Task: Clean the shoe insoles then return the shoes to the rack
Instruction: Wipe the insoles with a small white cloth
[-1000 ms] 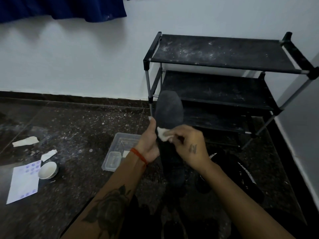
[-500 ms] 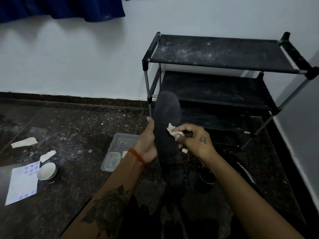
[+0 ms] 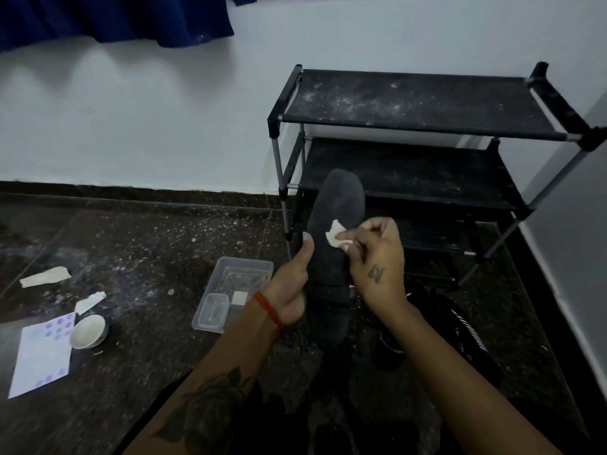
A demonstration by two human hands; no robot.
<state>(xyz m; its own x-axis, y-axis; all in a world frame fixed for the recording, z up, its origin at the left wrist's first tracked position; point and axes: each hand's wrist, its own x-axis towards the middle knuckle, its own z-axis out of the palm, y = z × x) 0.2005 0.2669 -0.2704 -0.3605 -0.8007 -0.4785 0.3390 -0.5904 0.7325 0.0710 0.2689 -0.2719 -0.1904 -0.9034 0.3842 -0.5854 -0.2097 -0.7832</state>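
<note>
A dark grey insole (image 3: pixel 335 224) stands upright in front of me, toe end up. My left hand (image 3: pixel 290 284) grips its lower left edge, thumb lying along the side. My right hand (image 3: pixel 377 257) pinches a small white wipe (image 3: pixel 335 235) and presses it against the middle of the insole. A black shoe (image 3: pixel 460 333) with white stripes lies on the floor below my right wrist, partly hidden by my arm. The black shoe rack (image 3: pixel 427 106) stands behind the insole against the wall, its visible shelves bare and dusty.
A clear plastic tray (image 3: pixel 249 267) holding a smaller container lies on the dark speckled floor left of my hands. Farther left are a white bowl (image 3: pixel 88 331), a printed sheet (image 3: pixel 42 356) and torn paper scraps (image 3: pixel 46 276). A blue cloth (image 3: pixel 115 18) hangs on the wall.
My right hand with the wipe has moved up and to the right along the insole, from its left middle toward the centre. My left hand keeps its grip on the insole.
</note>
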